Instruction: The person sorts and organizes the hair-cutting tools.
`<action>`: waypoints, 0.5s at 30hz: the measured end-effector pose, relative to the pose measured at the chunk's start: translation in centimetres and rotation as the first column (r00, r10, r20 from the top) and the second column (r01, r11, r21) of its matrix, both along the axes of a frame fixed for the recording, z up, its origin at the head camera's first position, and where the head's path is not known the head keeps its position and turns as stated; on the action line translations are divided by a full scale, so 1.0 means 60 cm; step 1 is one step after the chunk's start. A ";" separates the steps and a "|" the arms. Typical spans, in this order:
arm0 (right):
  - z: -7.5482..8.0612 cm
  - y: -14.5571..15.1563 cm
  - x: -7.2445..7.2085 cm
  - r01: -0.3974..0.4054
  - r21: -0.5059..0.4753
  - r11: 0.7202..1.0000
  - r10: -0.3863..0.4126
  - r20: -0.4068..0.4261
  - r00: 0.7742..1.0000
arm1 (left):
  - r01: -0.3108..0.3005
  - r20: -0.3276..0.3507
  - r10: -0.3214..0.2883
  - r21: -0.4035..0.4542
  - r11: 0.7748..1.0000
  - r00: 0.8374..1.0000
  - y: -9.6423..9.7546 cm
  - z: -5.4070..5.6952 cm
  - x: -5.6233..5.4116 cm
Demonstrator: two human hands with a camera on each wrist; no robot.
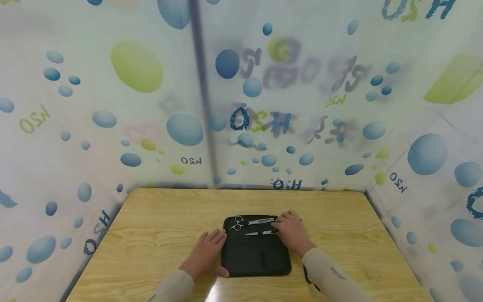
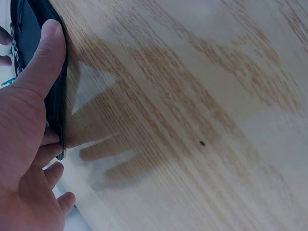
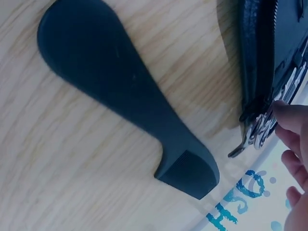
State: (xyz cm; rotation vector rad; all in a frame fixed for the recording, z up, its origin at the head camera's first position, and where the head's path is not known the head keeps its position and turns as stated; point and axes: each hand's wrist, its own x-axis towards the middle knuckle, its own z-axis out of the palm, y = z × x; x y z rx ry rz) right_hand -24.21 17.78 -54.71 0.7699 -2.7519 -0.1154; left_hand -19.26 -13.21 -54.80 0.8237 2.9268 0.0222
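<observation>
Scissors (image 1: 260,221) on case (image 1: 245,258); comb (image 3: 120,82) alongside.

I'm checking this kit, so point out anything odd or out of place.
The dark comb-like tool lies loose on the table, outside the black case where the scissors lie, so it looks stray. A small dark speck also marks the table. No spill or damage shows.
</observation>
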 end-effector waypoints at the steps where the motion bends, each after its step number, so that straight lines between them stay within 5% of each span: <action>1: 0.001 0.002 0.000 0.012 -0.001 1.000 -0.012 0.010 1.000 | 0.000 -0.001 0.000 -0.001 1.000 1.000 0.000 0.000 0.000; 15: -0.002 0.004 0.006 0.097 0.066 0.993 -0.100 0.054 0.993 | -0.013 0.025 0.013 -0.003 1.000 1.000 -0.001 -0.002 0.000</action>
